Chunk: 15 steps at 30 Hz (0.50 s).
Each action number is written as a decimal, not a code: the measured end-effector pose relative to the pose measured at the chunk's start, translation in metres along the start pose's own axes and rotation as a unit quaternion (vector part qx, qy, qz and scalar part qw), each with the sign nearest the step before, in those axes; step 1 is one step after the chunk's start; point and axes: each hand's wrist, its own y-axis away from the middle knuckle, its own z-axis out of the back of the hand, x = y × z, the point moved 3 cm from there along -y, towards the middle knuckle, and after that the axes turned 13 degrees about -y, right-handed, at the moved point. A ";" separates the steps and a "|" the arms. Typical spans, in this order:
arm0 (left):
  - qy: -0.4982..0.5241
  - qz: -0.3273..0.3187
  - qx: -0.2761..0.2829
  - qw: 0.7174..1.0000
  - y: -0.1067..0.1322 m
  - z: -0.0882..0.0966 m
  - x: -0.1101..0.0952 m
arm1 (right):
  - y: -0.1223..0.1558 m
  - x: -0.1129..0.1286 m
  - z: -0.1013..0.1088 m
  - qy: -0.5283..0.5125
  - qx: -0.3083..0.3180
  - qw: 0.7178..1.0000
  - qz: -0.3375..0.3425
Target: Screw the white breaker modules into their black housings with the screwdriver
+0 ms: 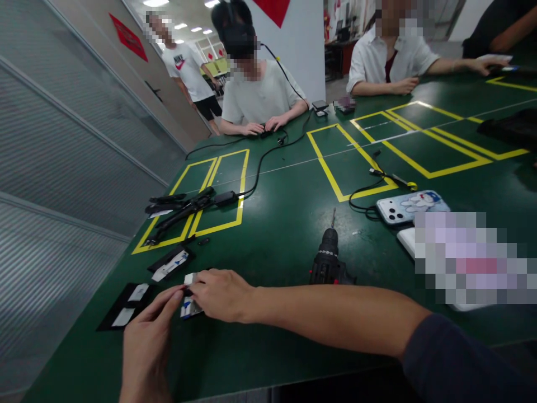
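My left hand comes in from the bottom with thumb and forefinger pinched together at a small dark piece, too small to name. My right hand reaches across from the right, its fingers curled down at the same spot, so the fingertips of both hands meet there. Beneath the right fingers lies a small white and blue box, partly covered by them. Just left of the hands is a flat black piece with white patches. Beyond it is another black piece with a white and blue strip.
A cordless drill stands right of my hands, bit pointing away. Black folded stands and a cable lie ahead. On the right are a phone and a blurred item. People sit across the green table.
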 end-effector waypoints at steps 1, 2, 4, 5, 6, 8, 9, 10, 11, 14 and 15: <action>-0.017 0.002 -0.002 1.000 0.001 0.002 -0.001 | 0.000 0.000 -0.001 0.001 -0.001 1.000 0.003; -0.040 0.005 -0.001 0.999 0.001 0.003 -0.001 | 0.000 0.000 -0.002 0.001 -0.002 1.000 0.007; -0.083 0.009 0.001 0.997 0.003 0.005 -0.005 | 0.000 0.000 -0.003 0.004 -0.002 1.000 0.014; -0.098 0.013 0.002 0.995 0.004 0.006 -0.007 | 0.001 0.000 -0.004 0.006 0.001 1.000 0.016; -0.109 0.015 0.001 0.994 0.005 0.007 -0.009 | 0.002 0.000 -0.004 0.005 0.004 1.000 0.015; -0.131 0.018 -0.002 0.991 0.005 0.009 -0.012 | 0.003 0.001 -0.004 -0.005 0.011 1.000 0.002; -0.144 0.019 -0.001 0.989 0.005 0.010 -0.013 | 0.004 0.001 -0.004 -0.014 0.015 1.000 -0.009; -0.157 0.017 0.002 0.987 0.005 0.011 -0.014 | 0.004 0.001 -0.004 -0.026 0.020 0.999 -0.019; -0.170 0.013 0.007 0.985 0.004 0.012 -0.015 | 0.004 0.001 -0.004 -0.038 0.025 0.999 -0.025; -0.198 0.003 0.020 0.980 0.000 0.015 -0.014 | 0.004 0.001 -0.005 -0.068 0.039 0.996 -0.032; -0.203 0.002 0.023 0.979 -0.001 0.016 -0.014 | 0.003 0.001 -0.005 -0.075 0.040 0.996 -0.037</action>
